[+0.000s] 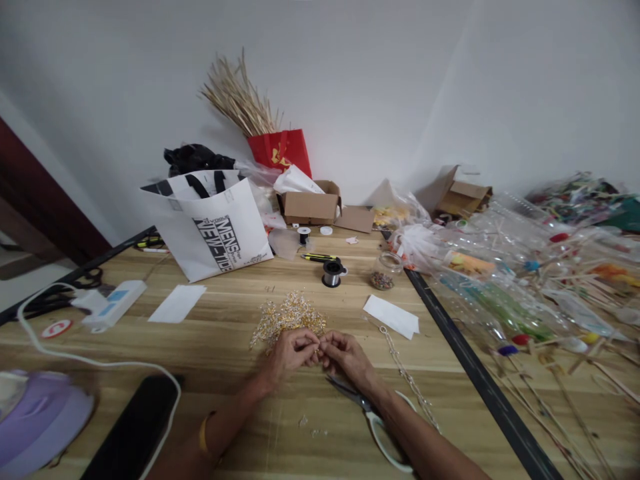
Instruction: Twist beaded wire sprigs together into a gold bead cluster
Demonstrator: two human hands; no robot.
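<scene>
My left hand (pixel 296 349) and my right hand (pixel 346 357) meet fingertip to fingertip low over the table. Both are closed in a pinch; whatever lies between the fingers is too small to make out. Just behind them spreads a heap of gold and silver beaded strands (pixel 290 312). Under my right wrist lies a pair of scissors (pixel 373 415) with white handles, blades pointing left. A beaded chain (pixel 407 377) stretches along the table right of my right forearm. Small clear bits (pixel 318 433) lie on the wood between my forearms.
Behind the heap stand a wire spool (pixel 332 274), a yellow-black cutter (pixel 319 257) and a glass jar (pixel 386 272) of beads. A white paper bag (pixel 207 227) and a cardboard box (pixel 311 205) are farther back. Plastic bottles (pixel 475 313) crowd the right; a power strip (pixel 115 305) sits left.
</scene>
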